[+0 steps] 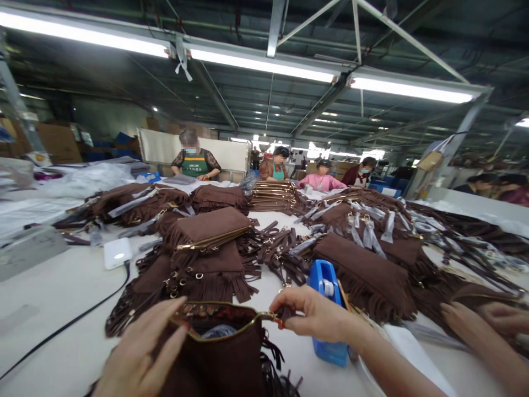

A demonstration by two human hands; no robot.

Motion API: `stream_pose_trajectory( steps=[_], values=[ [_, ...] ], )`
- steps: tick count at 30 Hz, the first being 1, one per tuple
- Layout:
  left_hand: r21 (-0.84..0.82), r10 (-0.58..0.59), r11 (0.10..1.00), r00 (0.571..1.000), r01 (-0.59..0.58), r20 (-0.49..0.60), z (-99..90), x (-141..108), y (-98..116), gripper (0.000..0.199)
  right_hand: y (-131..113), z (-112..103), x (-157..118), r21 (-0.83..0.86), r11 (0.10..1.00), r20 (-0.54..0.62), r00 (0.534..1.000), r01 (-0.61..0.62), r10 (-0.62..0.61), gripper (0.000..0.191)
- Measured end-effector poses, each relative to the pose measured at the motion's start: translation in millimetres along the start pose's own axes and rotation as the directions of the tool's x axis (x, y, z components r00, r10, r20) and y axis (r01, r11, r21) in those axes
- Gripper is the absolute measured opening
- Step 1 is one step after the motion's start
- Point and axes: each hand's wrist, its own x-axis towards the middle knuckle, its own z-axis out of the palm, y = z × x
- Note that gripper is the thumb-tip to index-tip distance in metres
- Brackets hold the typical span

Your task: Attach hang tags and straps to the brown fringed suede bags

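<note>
Pouch (pixel 223 364), matte brown fringed cloth, mouth a gaping oval, lies twd bench's (pixel 78 300) near edge; L hand's (pixel 142 350) fingers grasp its rim, R hand's (pixel 316 314) pinch gold zip's (pixel 237 334) end.

**Our right hand (pixel 314 315) pinches, our left hand (pixel 140 350) spreads**

We hold both hands low in view, backs showing. Our left fingers slant up and inward, the thumb set apart from the forefinger; the lower edge cuts off the wrist. Our bare right forearm (pixel 386 355) slants in from the lower right, and our right thumb and forefinger point inward, their tips drawn close together.
</note>
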Motion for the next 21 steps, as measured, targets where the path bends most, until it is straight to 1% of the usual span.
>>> stream_pose_trajectory(
  steps=[1, 2, 3, 4, 5, 6, 7, 9, 11, 12, 13, 15, 17, 18, 19, 20, 21],
  values=[
    [-0.062, 0.02, 0.998, 0.992, -0.012, 0.127, 6.6, 6, 31, 0.037, -3, -1, 0, -0.061, 0.998, 0.04, 0.999, -0.004, 0.007, 0.034],
    [-0.11, 0.03, 0.994, 0.965, -0.001, 0.259, 14.4, 12, 60, 0.036, -5, -1, 0, -0.136, 0.991, 0.076, 0.997, -0.003, 0.013, 0.036],
    [-0.154, 0.038, 0.988, 0.923, 0.023, 0.382, 23.3, 17, 84, 0.035, -7, -2, 1, -0.224, 0.974, 0.107, 0.994, 0.011, 0.014, 0.037],
    [-0.192, 0.052, 0.98, 0.868, 0.05, 0.494, 32.8, 21, 104, 0.035, -7, -2, 1, -0.32, 0.947, 0.132, 0.991, 0.038, 0.005, 0.034],
    [-0.215, 0.057, 0.973, 0.816, 0.084, 0.576, 42.8, 23, 118, 0.03, -7, -1, 2, -0.409, 0.91, 0.148, 0.989, 0.07, -0.009, 0.031],
    [-0.212, 0.036, 0.968, 0.77, 0.13, 0.636, 52.9, 25, 126, 0.027, -6, -1, 2, -0.485, 0.87, 0.155, 0.988, 0.094, -0.021, 0.028],
    [-0.21, 0.009, 0.961, 0.735, 0.182, 0.678, 62.7, 26, 130, 0.024, -4, 0, 2, -0.545, 0.832, 0.151, 0.988, 0.105, -0.025, 0.026],
    [-0.231, -0.039, 0.924, 0.675, 0.306, 0.737, 80.7, 26, 128, 0.018, 1, 0, 3, -0.617, 0.781, 0.133, 0.991, 0.094, -0.014, 0.028],
    [-0.283, -0.037, 0.868, 0.62, 0.408, 0.783, 94.8, 26, 121, 0.011, 7, -1, 3, -0.644, 0.761, 0.12, 0.993, 0.078, 0.0, 0.032],
    [-0.317, -0.024, 0.829, 0.595, 0.461, 0.803, 100.1, 27, 119, 0.01, 10, -2, 4, -0.653, 0.752, 0.113, 0.994, 0.082, -0.01, 0.032],
    [-0.35, -0.009, 0.786, 0.575, 0.51, 0.818, 104.3, 27, 118, 0.014, 13, -3, 4, -0.661, 0.745, 0.104, 0.994, 0.092, -0.03, 0.031],
    [-0.406, 0.015, 0.698, 0.555, 0.589, 0.832, 109.6, 29, 118, 0.023, 18, -4, 5, -0.678, 0.726, 0.076, 0.994, 0.11, -0.08, 0.026],
    [-0.456, 0.034, 0.612, 0.555, 0.646, 0.831, 112.5, 30, 120, 0.029, 22, -3, 3, -0.718, 0.68, 0.042, 0.984, 0.15, -0.173, 0.017],
    [-0.469, 0.036, 0.588, 0.558, 0.659, 0.829, 113.3, 30, 120, 0.032, 24, -1, 0, -0.746, 0.645, 0.008, 0.971, 0.166, -0.24, 0.013],
    [-0.479, 0.024, 0.555, 0.563, 0.68, 0.826, 114.0, 29, 121, 0.033, 25, 2, -4, -0.774, 0.611, -0.044, 0.95, 0.164, -0.31, 0.009],
    [-0.486, -0.002, 0.511, 0.566, 0.709, 0.824, 114.6, 28, 120, 0.033, 27, 6, -9, -0.793, 0.594, -0.12, 0.92, 0.137, -0.373, 0.009],
    [-0.49, -0.037, 0.461, 0.567, 0.74, 0.823, 115.0, 27, 120, 0.034, 29, 11, -14, -0.791, 0.606, -0.219, 0.883, 0.088, -0.415, 0.011]
  ],
)
